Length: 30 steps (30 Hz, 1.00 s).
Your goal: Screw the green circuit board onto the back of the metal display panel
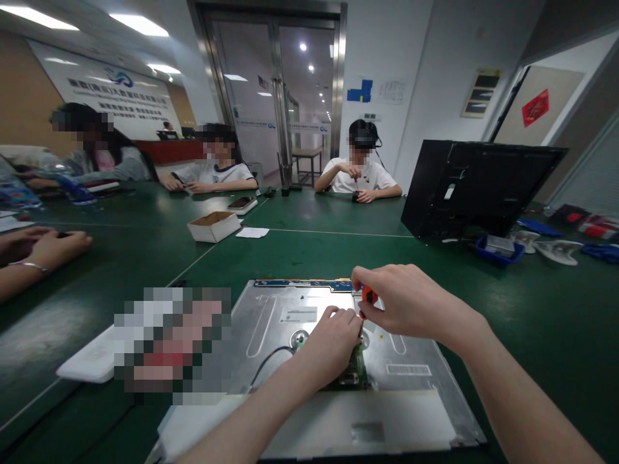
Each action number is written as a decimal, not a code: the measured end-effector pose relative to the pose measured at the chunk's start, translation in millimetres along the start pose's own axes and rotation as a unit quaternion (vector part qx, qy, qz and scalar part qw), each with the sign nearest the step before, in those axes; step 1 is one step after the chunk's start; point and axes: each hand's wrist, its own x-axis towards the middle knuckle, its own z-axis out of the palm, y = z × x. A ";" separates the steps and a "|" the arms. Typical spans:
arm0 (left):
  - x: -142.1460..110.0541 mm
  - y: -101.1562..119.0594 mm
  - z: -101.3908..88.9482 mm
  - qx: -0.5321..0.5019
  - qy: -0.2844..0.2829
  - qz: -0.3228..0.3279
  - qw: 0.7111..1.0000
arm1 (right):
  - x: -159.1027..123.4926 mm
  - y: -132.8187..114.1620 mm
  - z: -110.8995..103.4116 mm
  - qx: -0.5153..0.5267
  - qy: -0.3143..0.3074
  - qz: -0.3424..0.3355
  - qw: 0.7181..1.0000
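The right hand point(411, 299) grips a screwdriver point(370, 294) above the panel point(425, 354); the left hand point(333, 338) is just beside it, its grip hidden.

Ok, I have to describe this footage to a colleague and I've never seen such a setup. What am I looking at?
There is no machine here, just one person's two bare hands. The only picture comes from a camera worn on that person's head, looking forward and down.

The right hand holds what looks like an orange-and-black screwdriver. The left hand is at its lower end, partly hiding a green circuit board. Both are over a flat metal panel on a green table.

Further off are an open white box, a black screen seen from behind, and other people.
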 end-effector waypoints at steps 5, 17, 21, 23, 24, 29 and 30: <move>0.6 -0.1 0.2 -0.002 0.000 -0.007 1.000 | 0.3 0.2 -0.8 -0.009 0.003 0.006 1.000; 0.4 -0.5 -1.2 -0.002 -0.002 -0.005 1.000 | 0.2 0.2 0.2 -0.010 0.009 0.010 1.000; 0.3 -1.3 -0.7 -0.006 -0.004 -0.005 1.000 | 0.6 0.5 0.7 -0.010 0.010 0.003 1.000; 0.1 -1.3 -1.1 -0.005 -0.008 -0.003 1.000 | 0.1 0.4 0.4 -0.010 0.009 0.002 1.000; 0.0 -1.3 -1.5 -0.003 -0.010 -0.003 1.000 | -0.2 0.3 0.1 -0.011 0.009 0.003 1.000; -0.2 -1.2 -3.2 -0.004 -0.015 -0.003 1.000 | -1.5 -0.8 -2.4 -0.020 0.000 0.005 1.000; -0.2 -1.5 -3.0 -0.004 -0.016 0.000 1.000 | -1.3 -1.2 -2.7 -0.023 -0.003 0.004 1.000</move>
